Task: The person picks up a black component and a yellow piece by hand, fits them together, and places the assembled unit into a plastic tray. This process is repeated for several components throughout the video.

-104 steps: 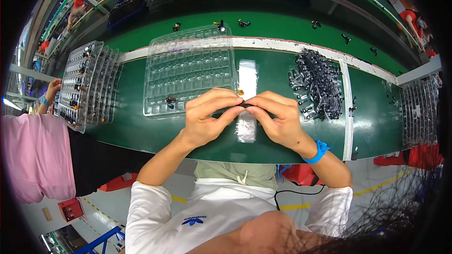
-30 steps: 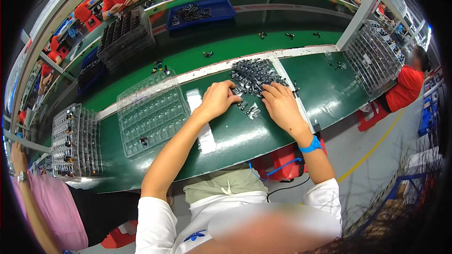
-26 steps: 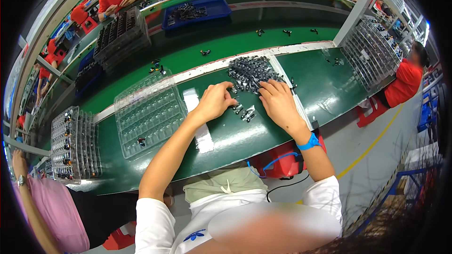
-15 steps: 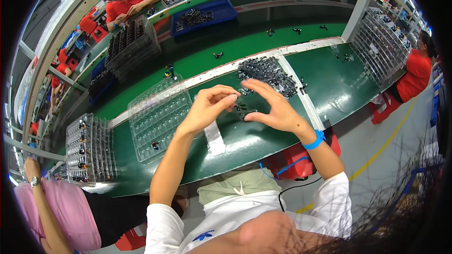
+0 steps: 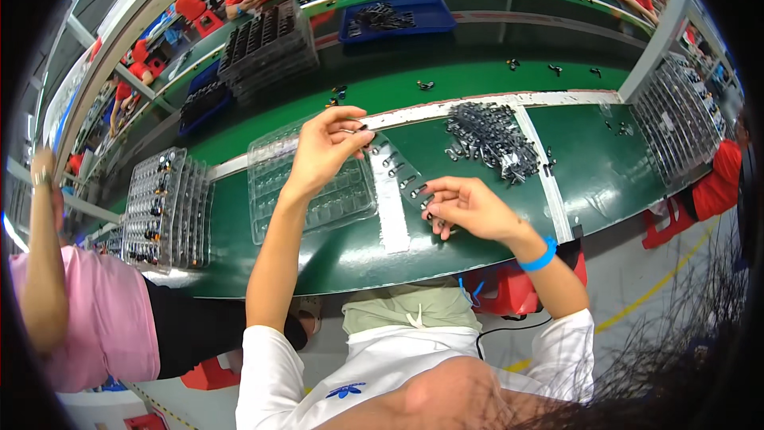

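A clear, narrow strip with several small black parts runs slantwise between my hands. My left hand pinches its upper end between thumb and fingers. At the lower end, my right hand has its fingers curled in around the strip and small black pieces. Whether those pieces are still fixed to the strip cannot be made out. Under and behind my left hand lies a clear plastic tray with rows of pockets. Beyond my right hand is a heap of small black and clear parts.
A white strip of tape crosses the green table below my hands. Stacked clear trays stand at left and right. Past the white ledge, a green belt carries scattered parts. A person in pink is at left.
My hands have moved apart, the left one to the left and up, the right one down. The strip is now stretched out between them. The whole view has shifted.
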Tool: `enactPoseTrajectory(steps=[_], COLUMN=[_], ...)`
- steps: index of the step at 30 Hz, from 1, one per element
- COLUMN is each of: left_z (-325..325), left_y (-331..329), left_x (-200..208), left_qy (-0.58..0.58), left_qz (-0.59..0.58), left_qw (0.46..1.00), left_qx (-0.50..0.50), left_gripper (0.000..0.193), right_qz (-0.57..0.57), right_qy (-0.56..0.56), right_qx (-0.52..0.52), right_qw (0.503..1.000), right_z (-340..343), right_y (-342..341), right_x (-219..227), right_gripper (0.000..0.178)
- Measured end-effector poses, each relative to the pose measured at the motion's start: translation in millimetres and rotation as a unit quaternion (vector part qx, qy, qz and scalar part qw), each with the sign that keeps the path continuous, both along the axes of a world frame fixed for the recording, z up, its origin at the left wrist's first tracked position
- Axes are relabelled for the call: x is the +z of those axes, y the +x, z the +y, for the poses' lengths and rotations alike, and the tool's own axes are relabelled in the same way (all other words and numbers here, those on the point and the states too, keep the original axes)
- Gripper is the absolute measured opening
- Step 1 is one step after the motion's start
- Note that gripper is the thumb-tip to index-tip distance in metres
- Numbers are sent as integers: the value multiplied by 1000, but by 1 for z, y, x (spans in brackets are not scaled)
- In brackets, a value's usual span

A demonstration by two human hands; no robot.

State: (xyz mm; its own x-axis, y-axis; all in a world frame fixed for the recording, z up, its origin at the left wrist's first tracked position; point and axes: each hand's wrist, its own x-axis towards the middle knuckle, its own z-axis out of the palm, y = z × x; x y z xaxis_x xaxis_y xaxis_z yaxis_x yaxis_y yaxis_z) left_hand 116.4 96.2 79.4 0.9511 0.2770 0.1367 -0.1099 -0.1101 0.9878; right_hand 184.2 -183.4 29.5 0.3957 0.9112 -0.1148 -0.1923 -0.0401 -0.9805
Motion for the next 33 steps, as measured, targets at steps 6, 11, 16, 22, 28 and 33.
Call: enactPoseTrajectory(steps=[6,11,16,22,28,33], left_z=[16,7,5,-5,-4,-3], left_y=[21,29,35,33,29,17], left_x=[-41,-54,-57,-60,-57,-59], left_qy=[251,349,427,548,581,583], left_qz=[62,33,-4,-11,34,-106], left_qw=[965,935,904,836,813,803], left_qx=[-35,-45,-32,-1,-4,69], left_gripper=[27,27,25,22,27,30], right_qz=[-183,-233,-206,-476,-576,-594], right_qy=[-30,-11,-42,-91,-224,-212], right_qx=[-124,-148,-152,-177,-67,-61], right_qw=[975,961,966,857,783,774], right_z=[23,40,50,48,32,17], right_y=[-60,-77,-84,-81,-100,-113], right_x=[-10,-32,-26,-28,-18,-19], right_gripper=[41,19,22,22,34,41])
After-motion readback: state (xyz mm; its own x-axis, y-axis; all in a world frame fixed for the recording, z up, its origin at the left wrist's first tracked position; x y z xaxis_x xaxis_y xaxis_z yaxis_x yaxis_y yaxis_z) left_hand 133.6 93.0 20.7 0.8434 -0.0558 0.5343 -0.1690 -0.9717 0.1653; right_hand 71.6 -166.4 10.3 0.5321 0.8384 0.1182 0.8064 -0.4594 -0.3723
